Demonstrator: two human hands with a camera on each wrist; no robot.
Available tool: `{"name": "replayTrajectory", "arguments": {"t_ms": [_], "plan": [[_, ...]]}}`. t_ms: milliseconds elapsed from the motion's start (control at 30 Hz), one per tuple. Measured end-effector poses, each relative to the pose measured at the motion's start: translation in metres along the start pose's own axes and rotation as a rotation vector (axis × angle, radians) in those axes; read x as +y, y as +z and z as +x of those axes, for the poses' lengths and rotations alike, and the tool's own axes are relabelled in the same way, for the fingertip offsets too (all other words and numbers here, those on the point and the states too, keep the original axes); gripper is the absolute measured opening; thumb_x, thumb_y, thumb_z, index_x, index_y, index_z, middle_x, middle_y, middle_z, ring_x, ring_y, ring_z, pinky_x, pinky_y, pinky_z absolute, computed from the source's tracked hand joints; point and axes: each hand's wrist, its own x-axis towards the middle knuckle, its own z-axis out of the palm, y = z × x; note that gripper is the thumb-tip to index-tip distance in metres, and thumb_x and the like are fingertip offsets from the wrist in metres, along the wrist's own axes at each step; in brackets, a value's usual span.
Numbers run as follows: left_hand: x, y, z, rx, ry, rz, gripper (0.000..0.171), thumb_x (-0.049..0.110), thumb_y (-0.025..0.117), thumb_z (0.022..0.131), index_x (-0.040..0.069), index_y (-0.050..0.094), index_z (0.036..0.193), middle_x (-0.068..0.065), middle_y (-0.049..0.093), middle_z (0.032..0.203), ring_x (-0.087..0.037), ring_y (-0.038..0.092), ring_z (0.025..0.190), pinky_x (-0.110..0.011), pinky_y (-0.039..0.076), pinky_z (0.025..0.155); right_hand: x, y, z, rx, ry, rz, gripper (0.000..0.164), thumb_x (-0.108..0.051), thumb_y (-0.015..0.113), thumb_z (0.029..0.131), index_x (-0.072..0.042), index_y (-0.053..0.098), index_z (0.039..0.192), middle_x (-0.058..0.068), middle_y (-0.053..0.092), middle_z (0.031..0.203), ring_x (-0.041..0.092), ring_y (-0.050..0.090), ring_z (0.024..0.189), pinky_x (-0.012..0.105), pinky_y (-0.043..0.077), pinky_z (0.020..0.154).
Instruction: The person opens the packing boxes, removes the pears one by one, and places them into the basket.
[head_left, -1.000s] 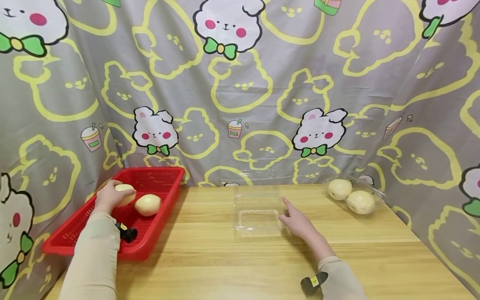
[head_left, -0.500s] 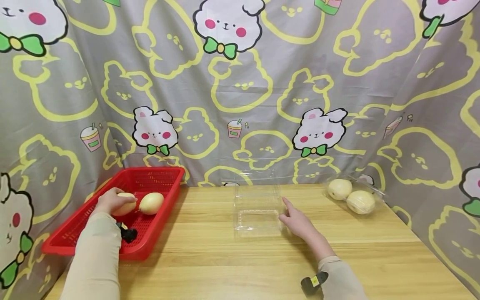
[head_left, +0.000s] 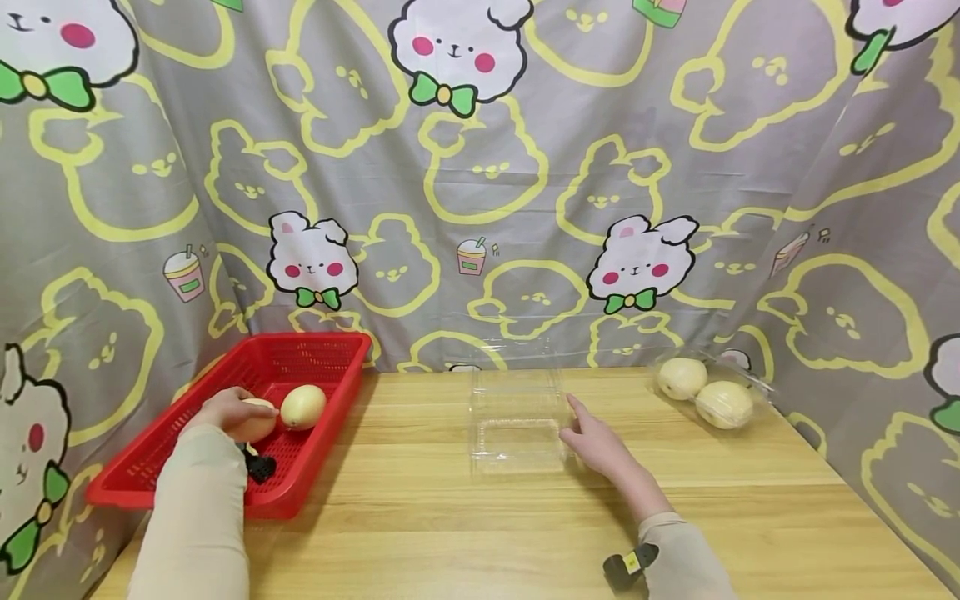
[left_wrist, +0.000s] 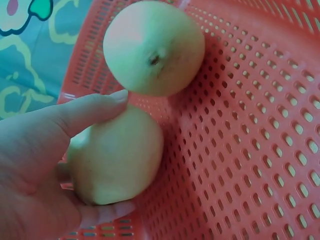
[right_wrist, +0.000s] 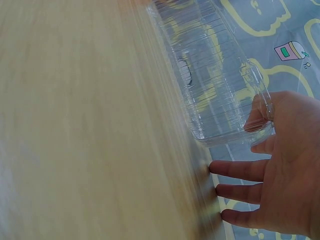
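Inside the red plastic basket (head_left: 345,417), my left hand (head_left: 221,412) grips a pale yellow pear (left_wrist: 117,157), thumb over one side and fingers curled under the other. A second pear (head_left: 303,407) lies right beside it in the basket, its small dark stem end (left_wrist: 154,59) facing the left wrist camera. My right hand (head_left: 600,446) is at the right edge of a clear plastic clamshell box (head_left: 517,433) standing open on the table. In the right wrist view the thumb shows through the box's clear wall (right_wrist: 215,75), and the other fingers (right_wrist: 240,171) are straight and spread.
Another clear box (head_left: 761,392) with two pears (head_left: 723,404) in it stands at the back right of the wooden table (head_left: 450,533). A patterned curtain (head_left: 480,167) closes off the back and both sides. Small black cameras (head_left: 630,567) are strapped to the wrists.
My left hand has lowered the pear into the basket and moved slightly towards me. The pear beside it has shifted a little to the right. My right hand and the box have stayed put.
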Motion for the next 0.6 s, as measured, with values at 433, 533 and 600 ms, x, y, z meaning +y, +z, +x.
{"name": "replayTrajectory", "arguments": {"t_ms": [433, 533, 600], "plan": [[0.0013, -0.0003, -0.0003, -0.033, 0.018, -0.086, 0.044, 0.031, 0.070, 0.086, -0.009, 0.067, 0.104, -0.004, 0.066, 0.080, -0.021, 0.058, 0.077, -0.031, 0.053, 0.066, 0.0023, 0.0013, 0.0021, 0.004, 0.000, -0.001, 0.072, -0.024, 0.050, 0.089, -0.006, 0.023, 0.154, 0.024, 0.062, 0.128, 0.043, 0.055, 0.122, 0.058, 0.042, 0.101], [0.0034, -0.0022, -0.0026, 0.009, 0.011, -0.043, 0.053, 0.032, 0.069, 0.085, -0.013, 0.061, 0.112, -0.017, 0.066, 0.093, -0.028, 0.057, 0.085, -0.036, 0.055, 0.069, 0.0018, 0.0011, 0.0020, 0.004, 0.000, -0.003, 0.073, -0.024, 0.050, 0.089, -0.006, 0.023, 0.154, 0.024, 0.062, 0.128, 0.043, 0.055, 0.122, 0.058, 0.042, 0.102], [0.0050, -0.0034, -0.0040, 0.027, 0.005, -0.023, 0.060, 0.034, 0.069, 0.086, -0.015, 0.057, 0.118, -0.026, 0.064, 0.104, -0.034, 0.057, 0.091, -0.040, 0.056, 0.073, 0.0021, 0.0011, 0.0019, 0.005, -0.002, -0.007, 0.073, -0.024, 0.050, 0.089, -0.006, 0.023, 0.154, 0.024, 0.062, 0.128, 0.043, 0.056, 0.122, 0.057, 0.043, 0.101]]}}
